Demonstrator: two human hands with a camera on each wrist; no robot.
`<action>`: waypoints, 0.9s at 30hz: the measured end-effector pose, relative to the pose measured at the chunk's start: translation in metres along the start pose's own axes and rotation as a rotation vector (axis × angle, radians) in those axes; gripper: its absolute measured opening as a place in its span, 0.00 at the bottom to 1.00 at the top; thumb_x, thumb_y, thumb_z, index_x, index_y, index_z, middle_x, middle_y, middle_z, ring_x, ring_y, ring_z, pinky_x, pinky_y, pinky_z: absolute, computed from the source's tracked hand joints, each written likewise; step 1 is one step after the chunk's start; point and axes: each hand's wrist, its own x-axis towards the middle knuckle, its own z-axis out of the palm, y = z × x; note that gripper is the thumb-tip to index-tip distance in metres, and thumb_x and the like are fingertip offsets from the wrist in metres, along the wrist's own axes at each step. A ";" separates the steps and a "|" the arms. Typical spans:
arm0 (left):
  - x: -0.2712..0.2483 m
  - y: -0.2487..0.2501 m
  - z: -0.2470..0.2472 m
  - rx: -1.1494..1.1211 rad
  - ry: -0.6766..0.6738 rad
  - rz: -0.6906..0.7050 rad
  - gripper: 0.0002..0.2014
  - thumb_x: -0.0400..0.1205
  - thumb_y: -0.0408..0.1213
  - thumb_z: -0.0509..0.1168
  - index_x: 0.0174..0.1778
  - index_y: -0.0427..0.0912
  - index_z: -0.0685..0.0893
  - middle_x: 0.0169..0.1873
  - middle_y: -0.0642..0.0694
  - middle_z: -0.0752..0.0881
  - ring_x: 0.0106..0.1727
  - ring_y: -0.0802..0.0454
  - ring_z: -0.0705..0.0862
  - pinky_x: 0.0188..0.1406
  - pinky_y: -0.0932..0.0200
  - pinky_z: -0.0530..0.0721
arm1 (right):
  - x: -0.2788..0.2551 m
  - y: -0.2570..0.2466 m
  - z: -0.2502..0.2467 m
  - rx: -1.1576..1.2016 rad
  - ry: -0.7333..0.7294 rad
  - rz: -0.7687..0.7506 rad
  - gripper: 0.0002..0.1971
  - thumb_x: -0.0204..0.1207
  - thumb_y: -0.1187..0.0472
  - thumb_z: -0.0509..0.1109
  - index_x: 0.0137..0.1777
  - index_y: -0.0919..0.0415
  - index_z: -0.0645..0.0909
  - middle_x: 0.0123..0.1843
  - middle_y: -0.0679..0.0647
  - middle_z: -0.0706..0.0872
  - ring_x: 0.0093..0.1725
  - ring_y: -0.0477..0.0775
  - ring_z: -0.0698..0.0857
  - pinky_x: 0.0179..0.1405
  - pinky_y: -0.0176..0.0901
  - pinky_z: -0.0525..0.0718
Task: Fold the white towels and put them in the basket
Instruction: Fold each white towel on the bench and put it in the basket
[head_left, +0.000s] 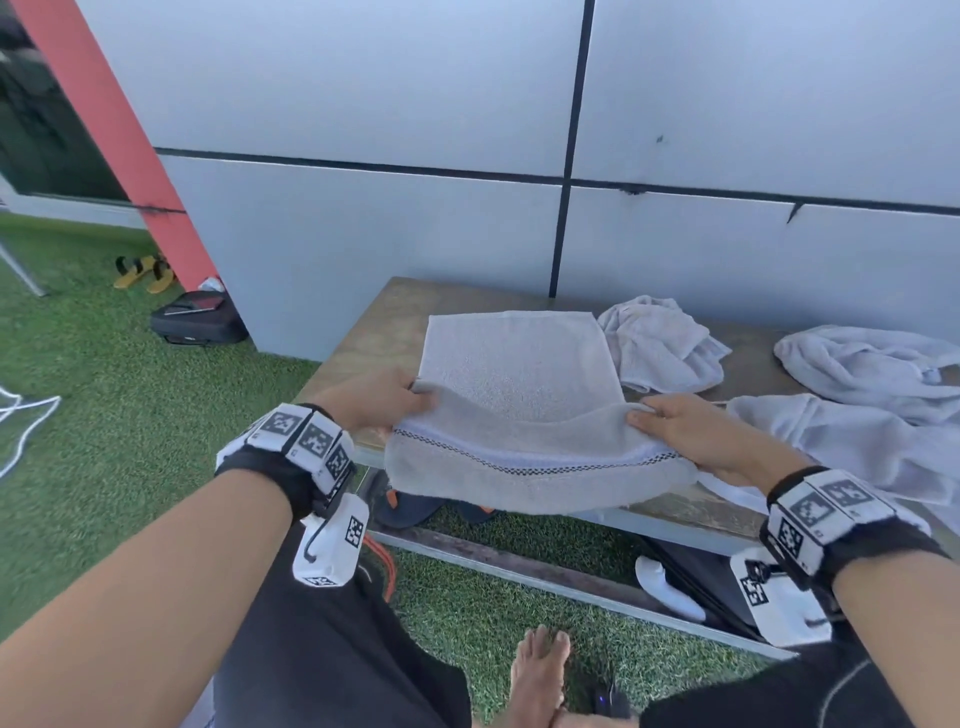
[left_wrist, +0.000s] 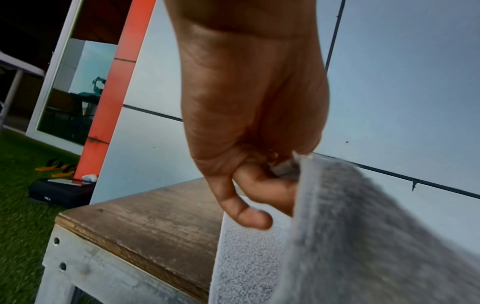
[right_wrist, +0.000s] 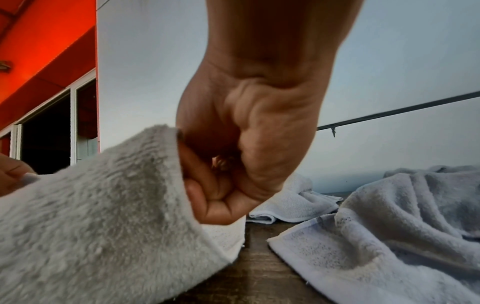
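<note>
Both hands pinching near corners of white towel (head_left: 519, 395): left hand (head_left: 382, 397), right hand (head_left: 680, 431), lifting over table (head_left: 384, 322). Risking uneven fold, hem slipping, brushing unfolded towels (head_left: 862, 405) beside right hand.

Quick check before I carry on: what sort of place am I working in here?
Likely an outdoor patio beside a building: artificial grass underfoot, a panelled wall, and a wooden bench holding the towels.
</note>
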 end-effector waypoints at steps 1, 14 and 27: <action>0.002 0.001 0.000 -0.012 0.077 -0.004 0.22 0.88 0.46 0.61 0.30 0.43 0.65 0.25 0.48 0.69 0.26 0.52 0.70 0.26 0.61 0.66 | 0.006 -0.001 0.000 -0.031 0.051 -0.011 0.22 0.87 0.49 0.61 0.42 0.70 0.74 0.33 0.58 0.71 0.28 0.51 0.70 0.30 0.43 0.66; 0.098 0.000 -0.012 -0.285 0.483 0.021 0.13 0.87 0.39 0.60 0.45 0.34 0.85 0.26 0.47 0.74 0.27 0.51 0.70 0.25 0.58 0.65 | 0.127 -0.024 -0.030 -0.258 0.422 -0.135 0.11 0.88 0.57 0.60 0.50 0.62 0.80 0.45 0.57 0.85 0.45 0.61 0.81 0.47 0.52 0.79; 0.227 -0.009 -0.017 -0.191 0.604 -0.048 0.21 0.83 0.36 0.64 0.23 0.43 0.68 0.21 0.48 0.71 0.25 0.49 0.69 0.20 0.61 0.62 | 0.242 -0.025 -0.049 -0.561 0.362 0.075 0.17 0.86 0.48 0.58 0.35 0.53 0.71 0.42 0.54 0.84 0.46 0.61 0.83 0.47 0.52 0.80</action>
